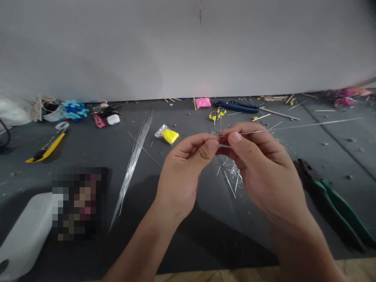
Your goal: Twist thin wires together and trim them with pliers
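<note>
A thin silvery wire (308, 126) is pinched between both hands above the dark table, its long free end reaching out to the right. My left hand (183, 172) closes thumb and forefinger on the wire's left end, where a small loop shows. Close beside it, my right hand (261, 164) grips the same wire between thumb and fingers. Just beyond the fingertips lie bent wires with small yellow blobs (216, 114). Below the hands, short cut wire pieces (233, 176) are scattered on the table. The exact bend at the fingertips is partly hidden.
A bundle of long wires (135, 152) and a yellow clay packet (169, 135) lie left of the hands. Pliers with green handles (335, 203) rest at right. A yellow cutter knife (48, 147), a pink packet (203, 102) and a dark blue tool (237, 106) lie farther back.
</note>
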Demonstrator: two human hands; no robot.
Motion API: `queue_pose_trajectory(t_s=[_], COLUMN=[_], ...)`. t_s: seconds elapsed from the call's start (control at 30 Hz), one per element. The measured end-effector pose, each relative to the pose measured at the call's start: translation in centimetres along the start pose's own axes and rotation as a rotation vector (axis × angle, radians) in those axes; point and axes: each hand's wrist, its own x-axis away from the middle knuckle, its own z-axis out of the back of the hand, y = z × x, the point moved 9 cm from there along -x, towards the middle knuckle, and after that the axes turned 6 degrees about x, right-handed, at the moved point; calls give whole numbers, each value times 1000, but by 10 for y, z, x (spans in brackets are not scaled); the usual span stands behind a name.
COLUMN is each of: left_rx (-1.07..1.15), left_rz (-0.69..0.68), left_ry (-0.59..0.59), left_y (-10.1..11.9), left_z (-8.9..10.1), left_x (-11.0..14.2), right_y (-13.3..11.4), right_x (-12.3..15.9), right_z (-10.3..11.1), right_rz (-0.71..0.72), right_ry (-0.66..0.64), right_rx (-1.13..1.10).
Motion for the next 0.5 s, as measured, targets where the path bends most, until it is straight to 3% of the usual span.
queue_pose_trajectory(t_s=[0.2,0.5], left_rx=[-213,-195], left_rz=[-141,-150], left_ry=[53,24], left_y=[11,12], left_z=[7,3], left_x=[1,1], right_y=[4,6], right_x=[1,1], right_z=[-2,-2], right_rz=[-61,-92], right_ry=[-3,-18], right_rx=[20,182])
